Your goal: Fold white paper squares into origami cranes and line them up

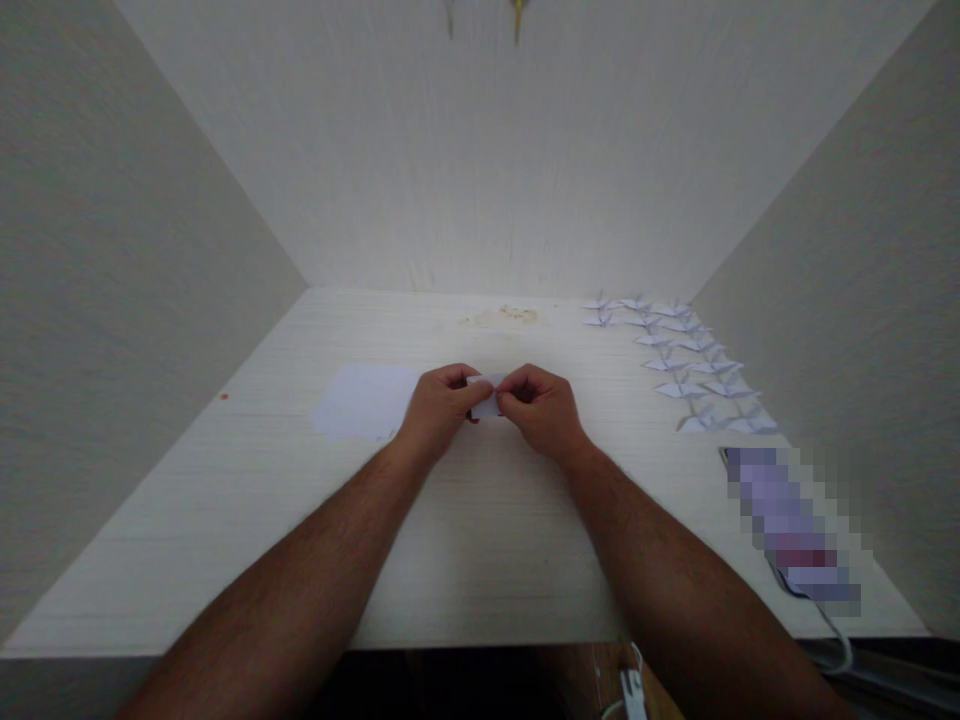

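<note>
Between both hands is a small piece of white paper, held over the middle of the table. My left hand grips its left side, thumb on top. At its right side, the thumb and fingers of my right hand pinch the paper. The fingers partly cover it, so its folds cannot be made out. Left of my left hand lies a stack of white paper sheets on the table.
Several folded white paper cranes stand in rows at the back right. A pixelated phone with a white cable lies at the right edge of the pale table. Walls enclose the back and sides.
</note>
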`<state>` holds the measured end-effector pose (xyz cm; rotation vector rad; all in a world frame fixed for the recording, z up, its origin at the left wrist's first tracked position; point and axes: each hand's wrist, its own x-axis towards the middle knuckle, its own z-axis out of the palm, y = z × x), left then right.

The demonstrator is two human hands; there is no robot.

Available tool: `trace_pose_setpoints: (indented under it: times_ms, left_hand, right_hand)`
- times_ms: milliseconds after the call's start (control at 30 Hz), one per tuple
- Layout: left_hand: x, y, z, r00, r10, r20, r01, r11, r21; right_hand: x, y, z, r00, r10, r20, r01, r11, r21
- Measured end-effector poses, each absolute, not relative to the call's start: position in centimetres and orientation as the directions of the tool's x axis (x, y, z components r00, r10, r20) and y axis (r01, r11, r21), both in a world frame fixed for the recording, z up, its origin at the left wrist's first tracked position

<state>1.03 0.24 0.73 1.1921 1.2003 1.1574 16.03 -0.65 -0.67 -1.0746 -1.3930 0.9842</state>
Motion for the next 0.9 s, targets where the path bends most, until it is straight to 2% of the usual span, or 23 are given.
trace_pose_setpoints:
  times_ms: [167,367,567,900]
  left_hand:
    - [1.0,0.2,0.7,0.025,1.0,-0.006,0.071,0.004,0.997]
    - [1.1,0.1,0.9,-0.03,0.998,0.062,0.153,-0.057,0.987]
    - [1.3,-0.2,1.0,-0.042,0.994,0.099,0.225,-0.087,0.97]
    - [1.6,-0.6,1.4,-0.086,0.991,0.102,0.226,-0.08,0.971]
  right_hand:
    - [15.9,-0.6,-0.5,-0.022,0.976,0.219,0.015,0.219,-0.976]
    - [15.6,-0.6,0.0,0.003,0.998,0.065,-0.153,0.065,-0.986]
    - [15.4,-0.7,0.2,-0.04,0.998,0.038,-0.071,0.035,-0.997]
    - [15.5,-0.6,0.5,-0.041,0.998,0.039,-0.12,0.034,-0.992]
